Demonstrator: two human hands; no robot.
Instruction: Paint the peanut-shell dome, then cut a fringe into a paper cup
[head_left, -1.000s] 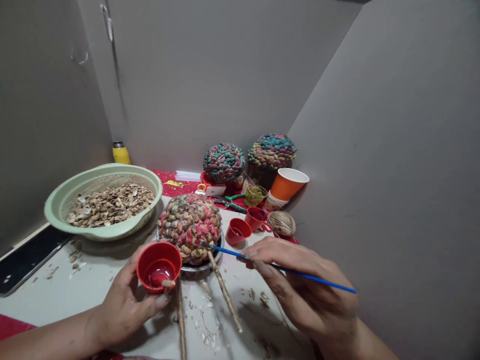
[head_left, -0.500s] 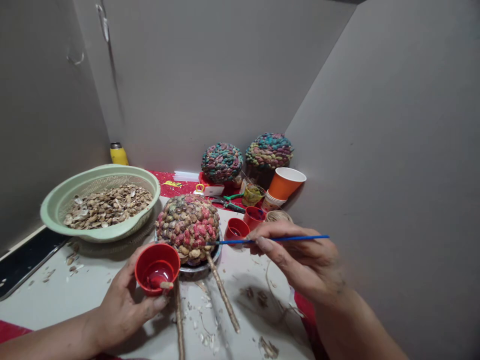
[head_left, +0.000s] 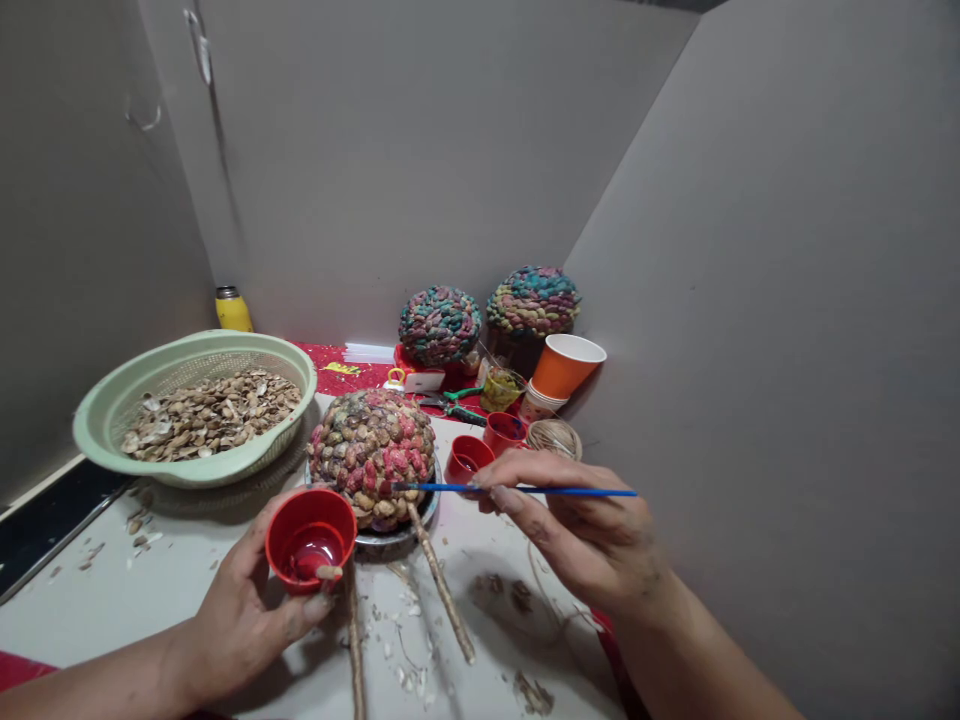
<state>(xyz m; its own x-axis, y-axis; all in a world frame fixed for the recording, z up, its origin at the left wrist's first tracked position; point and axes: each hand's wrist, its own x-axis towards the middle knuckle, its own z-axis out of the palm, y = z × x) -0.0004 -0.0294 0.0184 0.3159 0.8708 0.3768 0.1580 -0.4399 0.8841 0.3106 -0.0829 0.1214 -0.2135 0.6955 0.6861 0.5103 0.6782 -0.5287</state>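
Observation:
My left hand [head_left: 247, 600] is closed round a small red cup [head_left: 280, 545] with some reddish liquid in it, tilted toward me. Between the fingers of my right hand [head_left: 577, 530] is a thin blue paintbrush [head_left: 540, 490], held almost level, its tip against the front of a dome covered in nutshells [head_left: 371, 450]. Some shells on the dome are pink-red, others brown or tan. It rests in a round metal dish [head_left: 427, 510]. Two wrapped sticks, one of them the right stick [head_left: 442, 583], stick out toward me from its front.
A green colander [head_left: 105, 440] full of shells stands left. Two red cups, the nearer one [head_left: 460, 460] with dark liquid, twine [head_left: 553, 437], green-handled pliers [head_left: 461, 408] and orange paper cups [head_left: 568, 372] lie behind my right hand. Two coloured shell domes, including the left one [head_left: 439, 325], stand at the back.
The brush tip has moved left across the front of the dome, and my right hand went with it. The view has shifted slightly. My left hand still holds the cup.

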